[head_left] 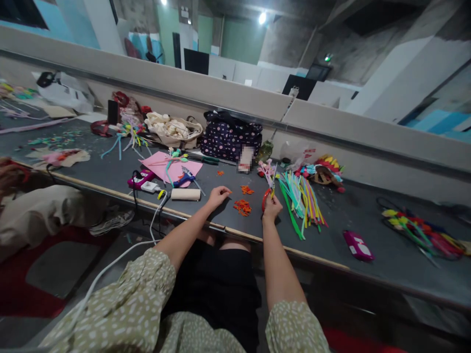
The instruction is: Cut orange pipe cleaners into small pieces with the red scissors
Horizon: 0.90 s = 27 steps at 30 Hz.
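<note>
My right hand (272, 206) is closed around a pair of scissors (265, 197) with red handles, the blades pointing up and away from me. To its left, my left hand (220, 196) hovers low over the table edge with thumb and fingers pinched together; whatever is between the fingertips is too small to make out. Between the two hands lies a pile of small orange cut pieces (242, 208), with a smaller orange pile (247, 189) just behind it. A few more orange bits (220, 173) lie farther back.
Fuzzy coloured stems (303, 196) lie right of my right hand. Left are a cardboard tube (186, 194), pink paper (158, 164), a glue gun (184, 179) and a purple device (142, 180) with cables. A dotted bag (230, 137) stands behind. Another person's leg (55, 208) is at left.
</note>
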Available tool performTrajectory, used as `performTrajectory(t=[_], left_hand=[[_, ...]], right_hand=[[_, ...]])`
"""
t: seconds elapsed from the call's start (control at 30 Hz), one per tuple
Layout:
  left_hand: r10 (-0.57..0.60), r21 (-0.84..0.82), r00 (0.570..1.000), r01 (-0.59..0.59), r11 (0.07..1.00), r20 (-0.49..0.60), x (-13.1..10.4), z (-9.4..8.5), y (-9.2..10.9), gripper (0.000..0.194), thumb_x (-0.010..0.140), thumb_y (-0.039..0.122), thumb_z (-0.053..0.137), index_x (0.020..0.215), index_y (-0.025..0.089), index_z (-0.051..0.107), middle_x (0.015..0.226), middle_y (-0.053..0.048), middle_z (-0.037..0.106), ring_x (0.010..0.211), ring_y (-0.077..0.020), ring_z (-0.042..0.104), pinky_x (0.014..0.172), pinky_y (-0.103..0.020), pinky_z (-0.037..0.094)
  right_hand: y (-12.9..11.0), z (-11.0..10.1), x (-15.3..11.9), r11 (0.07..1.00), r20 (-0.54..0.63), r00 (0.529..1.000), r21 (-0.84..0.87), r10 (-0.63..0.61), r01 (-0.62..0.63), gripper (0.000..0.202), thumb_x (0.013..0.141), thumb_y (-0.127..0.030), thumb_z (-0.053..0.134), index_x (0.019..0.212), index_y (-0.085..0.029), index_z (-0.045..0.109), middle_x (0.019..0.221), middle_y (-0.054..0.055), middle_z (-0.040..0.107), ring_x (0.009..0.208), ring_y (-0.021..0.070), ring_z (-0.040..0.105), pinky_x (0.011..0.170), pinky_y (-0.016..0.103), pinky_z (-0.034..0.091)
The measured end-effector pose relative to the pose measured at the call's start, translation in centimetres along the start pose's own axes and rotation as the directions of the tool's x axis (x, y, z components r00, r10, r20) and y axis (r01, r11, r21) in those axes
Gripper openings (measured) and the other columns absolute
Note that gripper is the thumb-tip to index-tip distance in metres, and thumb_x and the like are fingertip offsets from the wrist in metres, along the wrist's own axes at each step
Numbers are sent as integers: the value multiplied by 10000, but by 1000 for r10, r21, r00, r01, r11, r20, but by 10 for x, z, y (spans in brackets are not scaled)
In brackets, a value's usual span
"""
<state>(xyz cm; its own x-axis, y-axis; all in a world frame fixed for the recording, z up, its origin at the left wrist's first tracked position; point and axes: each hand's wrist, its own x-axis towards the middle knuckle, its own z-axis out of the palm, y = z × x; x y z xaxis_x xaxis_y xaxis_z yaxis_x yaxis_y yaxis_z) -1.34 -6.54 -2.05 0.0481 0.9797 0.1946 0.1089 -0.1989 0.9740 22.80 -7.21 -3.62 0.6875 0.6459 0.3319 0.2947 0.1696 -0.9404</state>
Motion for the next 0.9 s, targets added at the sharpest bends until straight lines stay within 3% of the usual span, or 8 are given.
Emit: performTrajectory(t=[0.2, 0.33, 0.63, 0.8, 0.9], left_hand=[[85, 23, 979, -90, 996, 186, -14, 2, 5, 226, 659, 321, 660, 770, 133, 718, 583, -10, 597, 529, -95, 465, 519, -211, 356], [69, 37, 954, -84, 996, 293, -16, 7, 8, 221, 653, 317, 677, 759, 131, 730, 592, -23, 621, 519, -97, 475, 518, -219, 361], [56, 1, 928, -60, 998, 368, -18, 6, 13, 154, 665, 245, 644, 747, 147, 729, 703, -57, 683, 619, -136, 586, 608, -244, 442], [140, 105, 879, -210, 972, 457, -18, 6, 12, 127, 623, 170, 629, 693, 175, 735, 736, -31, 664, 648, -118, 576, 647, -227, 446], [117, 95, 902, -171, 981, 416, -20, 7, 15, 179, 606, 145, 611, 731, 168, 737, 739, -30, 677, 649, -125, 593, 635, -224, 455]], right_hand=[[-1, 1, -1, 1000, 36, 999, 5, -13, 12, 728, 708, -619, 521, 1077, -17, 698, 767, 92, 677, 668, 173, 560, 598, 252, 427], [-6, -1, -3, 1000, 56, 998, 11, -18, 18, 677, 705, -599, 546, 1035, -32, 713, 704, 48, 633, 624, 145, 510, 575, 238, 401], [-8, -3, -3, 1000, 62, 998, -24, -8, 10, 637, 720, -598, 540, 997, -53, 716, 648, 14, 566, 600, 126, 453, 553, 225, 370], [-9, -4, -3, 999, 79, 997, -41, -19, 23, 659, 726, -608, 523, 1000, -39, 708, 657, 18, 563, 606, 128, 455, 552, 227, 370], [-9, -3, -2, 999, 95, 995, -44, -23, 27, 682, 739, -615, 501, 1029, -29, 696, 661, 25, 568, 618, 134, 460, 555, 229, 370]])
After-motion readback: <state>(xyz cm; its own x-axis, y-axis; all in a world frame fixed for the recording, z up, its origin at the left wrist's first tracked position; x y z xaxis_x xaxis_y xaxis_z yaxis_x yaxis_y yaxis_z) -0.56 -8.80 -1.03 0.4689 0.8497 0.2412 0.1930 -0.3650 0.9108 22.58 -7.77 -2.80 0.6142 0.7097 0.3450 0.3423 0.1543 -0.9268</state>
